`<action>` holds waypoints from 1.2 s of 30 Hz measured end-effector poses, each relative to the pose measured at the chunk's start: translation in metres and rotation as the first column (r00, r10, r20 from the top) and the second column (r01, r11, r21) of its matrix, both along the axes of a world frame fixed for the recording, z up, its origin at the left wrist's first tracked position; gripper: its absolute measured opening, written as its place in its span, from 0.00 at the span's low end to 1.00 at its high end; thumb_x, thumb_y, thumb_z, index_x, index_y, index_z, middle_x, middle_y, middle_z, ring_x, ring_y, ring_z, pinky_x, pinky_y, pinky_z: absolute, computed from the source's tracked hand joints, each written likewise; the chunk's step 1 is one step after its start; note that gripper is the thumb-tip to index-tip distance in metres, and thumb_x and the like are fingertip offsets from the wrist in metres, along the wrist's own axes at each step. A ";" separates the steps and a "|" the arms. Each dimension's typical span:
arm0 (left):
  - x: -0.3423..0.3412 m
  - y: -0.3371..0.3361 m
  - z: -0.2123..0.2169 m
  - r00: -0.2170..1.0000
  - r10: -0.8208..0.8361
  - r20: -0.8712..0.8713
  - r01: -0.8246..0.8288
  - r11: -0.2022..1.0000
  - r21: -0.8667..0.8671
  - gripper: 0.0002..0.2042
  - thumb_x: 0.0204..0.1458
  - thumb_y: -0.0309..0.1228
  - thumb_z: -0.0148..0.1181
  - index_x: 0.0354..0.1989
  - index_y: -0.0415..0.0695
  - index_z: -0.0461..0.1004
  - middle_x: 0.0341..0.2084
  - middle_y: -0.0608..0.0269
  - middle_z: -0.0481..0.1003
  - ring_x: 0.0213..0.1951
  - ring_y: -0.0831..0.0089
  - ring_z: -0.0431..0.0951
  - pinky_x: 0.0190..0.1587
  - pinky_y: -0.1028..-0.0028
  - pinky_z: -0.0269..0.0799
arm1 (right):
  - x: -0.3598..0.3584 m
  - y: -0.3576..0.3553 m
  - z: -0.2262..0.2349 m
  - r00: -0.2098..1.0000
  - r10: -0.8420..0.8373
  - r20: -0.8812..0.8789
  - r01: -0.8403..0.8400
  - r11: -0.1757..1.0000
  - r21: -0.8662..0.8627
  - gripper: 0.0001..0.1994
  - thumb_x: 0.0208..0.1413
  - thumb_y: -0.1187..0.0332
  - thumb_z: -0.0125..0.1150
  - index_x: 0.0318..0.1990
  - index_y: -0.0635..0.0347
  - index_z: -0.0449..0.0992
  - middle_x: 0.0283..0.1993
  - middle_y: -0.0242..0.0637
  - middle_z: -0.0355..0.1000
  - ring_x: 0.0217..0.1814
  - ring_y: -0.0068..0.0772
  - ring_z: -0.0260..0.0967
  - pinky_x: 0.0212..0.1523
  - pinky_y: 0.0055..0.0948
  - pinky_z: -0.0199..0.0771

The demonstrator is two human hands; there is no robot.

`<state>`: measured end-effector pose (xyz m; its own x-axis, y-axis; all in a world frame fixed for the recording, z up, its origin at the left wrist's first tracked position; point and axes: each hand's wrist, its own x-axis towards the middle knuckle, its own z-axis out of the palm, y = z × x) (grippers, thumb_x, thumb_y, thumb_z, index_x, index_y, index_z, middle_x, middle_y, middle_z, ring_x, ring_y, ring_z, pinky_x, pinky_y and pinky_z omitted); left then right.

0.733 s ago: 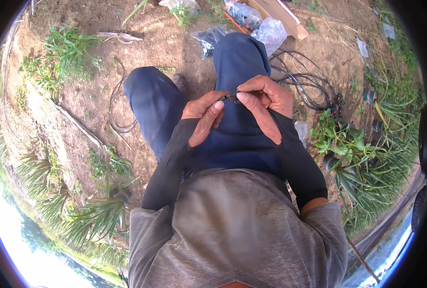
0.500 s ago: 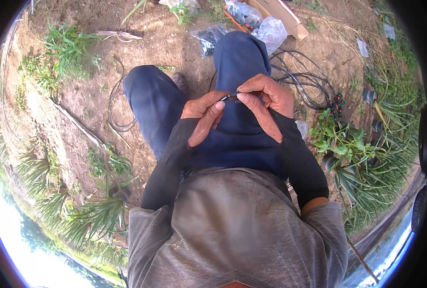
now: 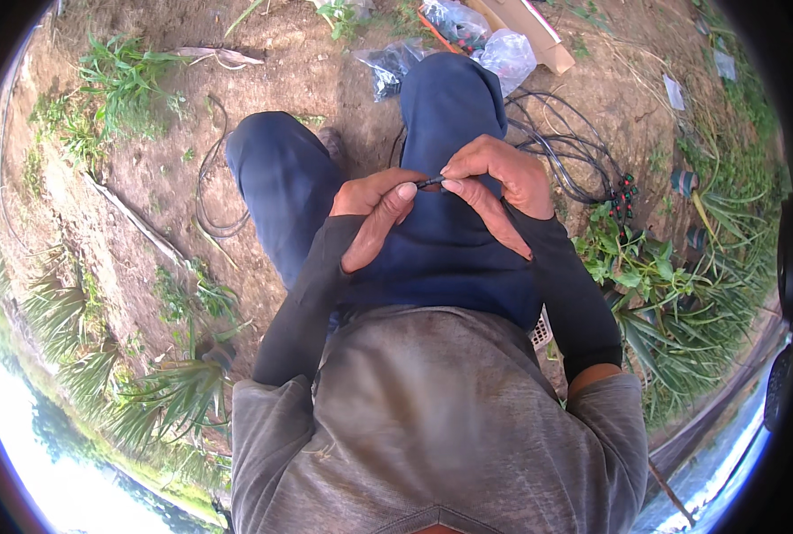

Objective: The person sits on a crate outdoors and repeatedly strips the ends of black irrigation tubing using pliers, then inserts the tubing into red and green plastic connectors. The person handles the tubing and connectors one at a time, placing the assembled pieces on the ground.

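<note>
Black tube piece (image 3: 430,182), small and slim, lies in the short gap between the hands, its ends running in among the fingertips of both. The left hand (image 3: 371,198) pinches its left end between thumb and forefinger; the right hand (image 3: 506,185) does the same at the other end, so both are clamped on it, near each other but not touching. How much of the piece the fingers cover cannot be told. It is held above the blue trousers (image 3: 454,245), in front of the person's body, and lies nearly level, a little higher toward the right hand.

To the right of the right hand, a coil of black tubing (image 3: 583,147) lies on the soil (image 3: 365,133), with a cluster of red and black fittings (image 3: 625,194) at its near side. Beyond both hands, past the raised knee, are a clear plastic bag (image 3: 508,59), a bag of dark pieces (image 3: 390,68) and an open cardboard box (image 3: 534,36). Left of the left hand, beside the other leg, a thin dark loop (image 3: 202,191) rests on the ground, with a pale stick (image 3: 134,218) farther out.
</note>
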<state>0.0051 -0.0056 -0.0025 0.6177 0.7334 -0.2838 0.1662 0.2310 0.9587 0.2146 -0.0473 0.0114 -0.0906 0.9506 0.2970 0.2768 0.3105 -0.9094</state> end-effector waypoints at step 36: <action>-0.012 0.007 0.005 0.993 -0.101 0.056 0.109 0.979 -0.174 0.08 0.58 0.27 0.58 0.38 0.35 0.79 0.20 0.62 0.75 0.20 0.82 0.72 0.23 0.80 0.70 | 0.005 0.019 0.010 0.897 0.279 0.343 -0.359 0.913 0.195 0.09 0.44 0.79 0.68 0.31 0.61 0.72 0.33 0.36 0.72 0.31 0.32 0.72 0.27 0.26 0.71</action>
